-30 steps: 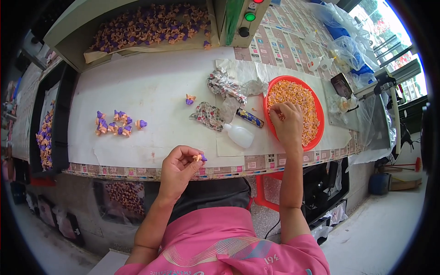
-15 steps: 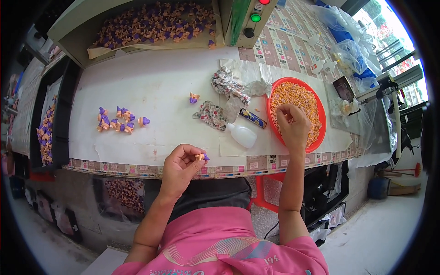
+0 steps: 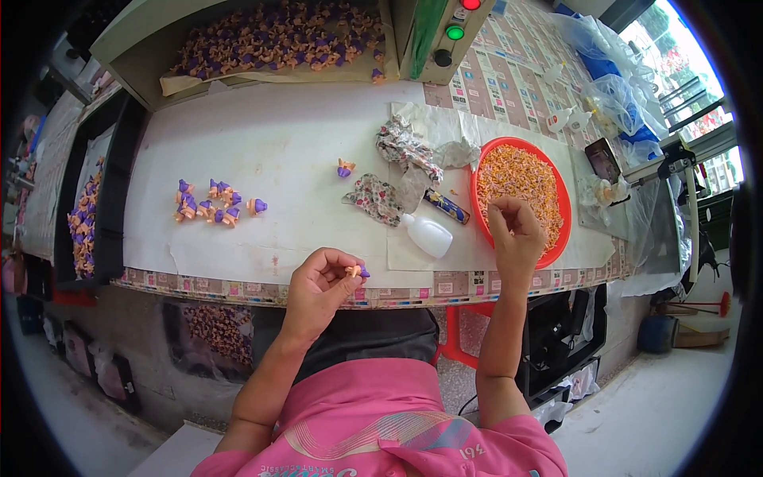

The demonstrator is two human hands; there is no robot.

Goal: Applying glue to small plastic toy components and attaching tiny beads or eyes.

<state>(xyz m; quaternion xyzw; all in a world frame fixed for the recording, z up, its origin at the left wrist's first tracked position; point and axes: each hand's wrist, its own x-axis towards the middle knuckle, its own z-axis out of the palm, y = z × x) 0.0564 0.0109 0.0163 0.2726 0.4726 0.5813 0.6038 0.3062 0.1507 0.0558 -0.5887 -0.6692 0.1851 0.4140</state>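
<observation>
My left hand [image 3: 322,290] pinches a small purple-and-peach figurine [image 3: 357,271] at the near edge of the table. Over the near part of a round red basin [image 3: 566,208], my right hand [image 3: 518,234] has thumb and forefinger pressed together; whatever is between them is too small to make out. Tiny orange, yellow and whitish pieces [image 3: 509,168] fill the basin. Several similar purple-and-peach figurines [image 3: 209,208] stand in a loose group on the white paper to the left. A single figurine [image 3: 344,168] sits apart, toward the middle.
Between my hands lie a white squeeze bottle [image 3: 429,236], a dark patterned tube [image 3: 447,206] and a flowered cloth [image 3: 373,199]. Many figurines [image 3: 278,44] fill an open-fronted cabinet at the back. A black tray [image 3: 103,274] stands at left, a phone [image 3: 602,159] at right.
My right hand has drawn back a little toward me over the basin, fingertips still together. The left hand keeps the figurine in nearly the same place. The whole view has shifted slightly.
</observation>
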